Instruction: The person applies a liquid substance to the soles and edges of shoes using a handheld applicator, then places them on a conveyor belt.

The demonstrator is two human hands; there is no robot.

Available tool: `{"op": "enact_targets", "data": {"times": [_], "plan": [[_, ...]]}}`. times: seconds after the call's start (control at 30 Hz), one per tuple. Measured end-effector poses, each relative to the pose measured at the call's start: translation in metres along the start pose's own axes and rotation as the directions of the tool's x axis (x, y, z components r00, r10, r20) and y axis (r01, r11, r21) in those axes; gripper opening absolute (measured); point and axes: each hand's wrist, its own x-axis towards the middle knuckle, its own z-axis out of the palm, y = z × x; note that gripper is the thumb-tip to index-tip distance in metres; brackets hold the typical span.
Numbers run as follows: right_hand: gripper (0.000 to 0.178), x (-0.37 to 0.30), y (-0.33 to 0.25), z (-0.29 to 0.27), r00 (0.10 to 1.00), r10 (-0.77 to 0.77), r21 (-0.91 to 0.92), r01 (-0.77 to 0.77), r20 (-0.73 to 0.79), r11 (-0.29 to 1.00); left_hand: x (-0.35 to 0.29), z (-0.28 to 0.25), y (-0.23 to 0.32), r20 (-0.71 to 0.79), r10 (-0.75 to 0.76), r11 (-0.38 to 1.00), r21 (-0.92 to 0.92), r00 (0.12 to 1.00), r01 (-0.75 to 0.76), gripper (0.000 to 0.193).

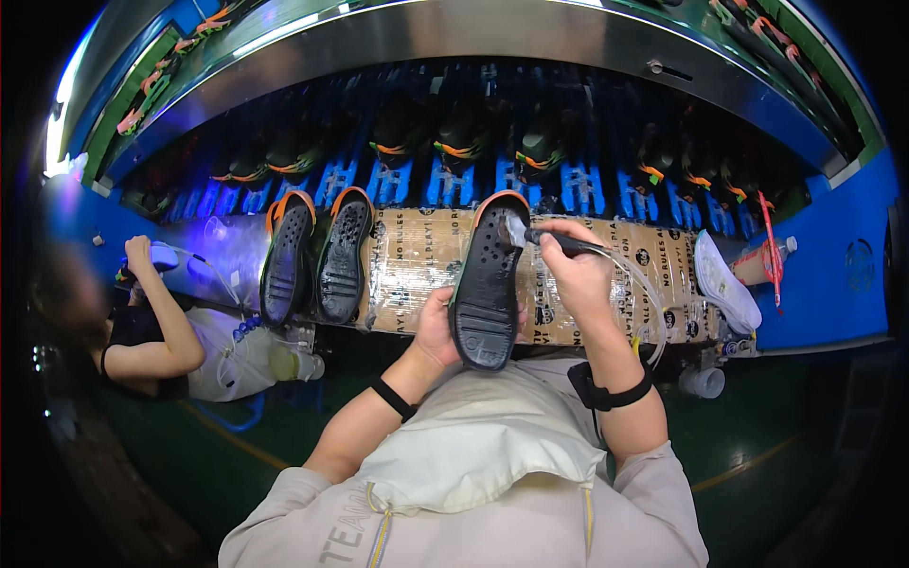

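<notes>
My left hand [437, 327] grips a black shoe sole [485, 312] with an orange rim at its far end. The sole stands lengthwise in front of me, its holed and ribbed inner face toward me. My left thumb lies along its left edge, and the other fingers are mostly hidden behind it. Closed around a black-handled brush [566, 243], my right hand [579, 273] has the pale, wet-looking bristles against the upper part of the sole. A thin clear tube [647, 284] runs from the brush handle past my right wrist.
Two more black soles [287, 260] [343, 256] lie left on the cardboard-covered ledge [407, 260]. A white sole-shaped piece [724, 284] and a red stick-like tool [772, 251] are right. Beyond, blue racks [450, 182] carry dark shoe uppers [543, 142]. A co-worker's arm [170, 327] is at left.
</notes>
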Motion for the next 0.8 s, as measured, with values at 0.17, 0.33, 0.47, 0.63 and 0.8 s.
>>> {"op": "enact_targets", "data": {"times": [0.17,0.33,0.47,0.63,0.8], "plan": [[0.019,-0.004,-0.01,0.017,0.97,-0.239,-0.148,0.229,-0.049,0.962,0.013,0.013,-0.015,0.032,0.129,0.982,0.137,0.991,-0.132,0.078],[0.024,-0.037,-0.035,0.006,0.84,-0.316,-0.301,0.47,0.441,0.829,0.028,0.013,-0.012,-0.077,0.344,0.915,0.253,0.936,-0.316,0.072],[0.022,-0.039,-0.061,-0.018,0.725,-0.075,-0.325,0.395,0.684,0.859,0.027,0.025,-0.009,0.029,0.257,0.949,0.182,0.966,-0.258,0.083],[0.02,-0.013,-0.065,-0.005,0.887,-0.441,-0.17,0.46,0.139,0.872,0.022,0.043,-0.017,0.188,0.204,0.977,0.016,0.961,-0.211,0.087],[0.026,0.002,-0.051,0.013,0.711,-0.695,-0.301,0.689,0.106,0.659,0.018,0.049,-0.023,0.077,0.205,0.978,0.028,0.976,-0.208,0.082]]}}
